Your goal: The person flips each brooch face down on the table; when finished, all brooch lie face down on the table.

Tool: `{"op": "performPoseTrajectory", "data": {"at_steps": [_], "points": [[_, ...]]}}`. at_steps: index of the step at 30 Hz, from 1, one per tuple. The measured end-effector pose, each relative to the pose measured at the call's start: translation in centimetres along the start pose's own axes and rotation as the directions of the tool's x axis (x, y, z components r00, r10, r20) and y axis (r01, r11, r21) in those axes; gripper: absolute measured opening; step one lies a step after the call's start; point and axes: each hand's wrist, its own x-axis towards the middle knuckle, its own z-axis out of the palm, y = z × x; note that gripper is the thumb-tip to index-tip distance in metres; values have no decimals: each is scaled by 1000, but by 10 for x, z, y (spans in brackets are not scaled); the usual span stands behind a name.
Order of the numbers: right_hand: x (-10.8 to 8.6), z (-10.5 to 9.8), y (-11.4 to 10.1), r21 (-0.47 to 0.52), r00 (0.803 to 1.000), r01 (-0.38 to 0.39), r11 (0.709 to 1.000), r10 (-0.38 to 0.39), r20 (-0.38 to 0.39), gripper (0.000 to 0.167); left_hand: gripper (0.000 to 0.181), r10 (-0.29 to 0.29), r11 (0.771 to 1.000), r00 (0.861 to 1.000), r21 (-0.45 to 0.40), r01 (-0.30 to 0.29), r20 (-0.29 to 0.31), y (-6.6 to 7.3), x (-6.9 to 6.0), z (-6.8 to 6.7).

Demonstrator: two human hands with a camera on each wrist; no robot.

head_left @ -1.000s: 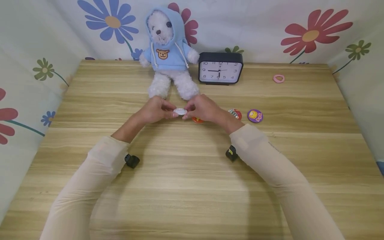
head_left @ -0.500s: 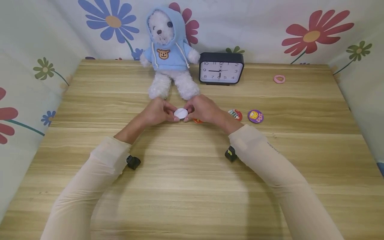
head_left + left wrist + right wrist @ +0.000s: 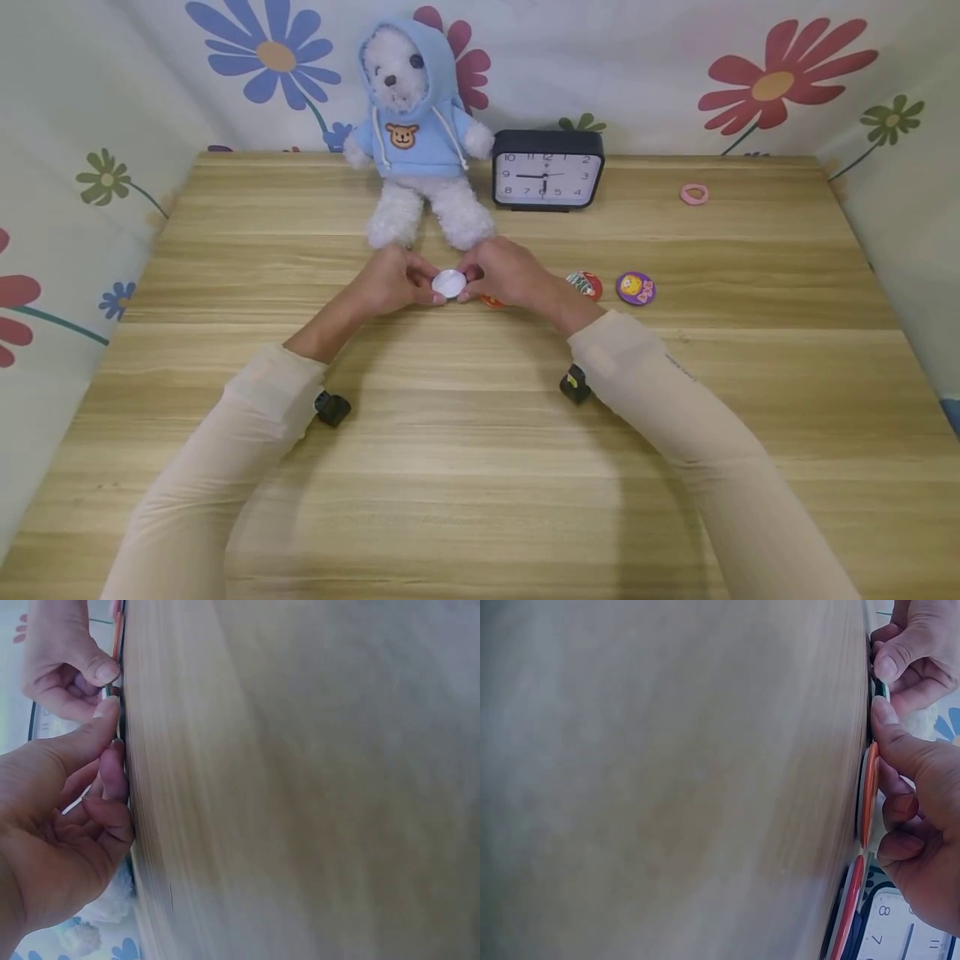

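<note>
Between my two hands a round badge (image 3: 448, 284) shows a plain whitish face in the head view. My left hand (image 3: 397, 279) pinches its left edge between thumb and fingers, and my right hand (image 3: 506, 273) pinches the right edge. Seen edge-on in the right wrist view, the badge (image 3: 883, 689) has a green rim and sits very low over the table. An orange badge (image 3: 492, 301) lies partly hidden beneath my right hand. Farther right lie a red badge (image 3: 587, 285), partly covered by the right wrist, and a purple badge (image 3: 636, 288) with a yellow cartoon figure.
A white plush toy (image 3: 408, 133) in a light blue hoodie sits just behind the hands. Beside it stands a black square clock (image 3: 547, 171). A pink ring-shaped band (image 3: 693, 194) lies at the back right of the wooden table (image 3: 465, 467). Flowered cloth surrounds the table.
The badge, seen nearly edge-on a second ago, has tilted so that its whitish face shows as a fuller oval. Both hands keep their pinch and have barely moved.
</note>
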Motion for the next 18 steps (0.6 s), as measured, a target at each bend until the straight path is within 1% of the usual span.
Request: {"op": "performPoseTrajectory", "data": {"at_steps": [9,15,18], "points": [[1,1,-1,0,1000,-3,1000,3,-4,30,32,0,1000,1000,-4,0,-6,1,-1,-1],[1,1,0,12,1000,-10,1000,10,-5,29,34,-20,1000,1000,-17,20,-15,1,0,0],[1,1,1,22,1000,-16,1000,16,-3,30,35,-21,1000,1000,-18,20,-13,1,-1,-1]]}}
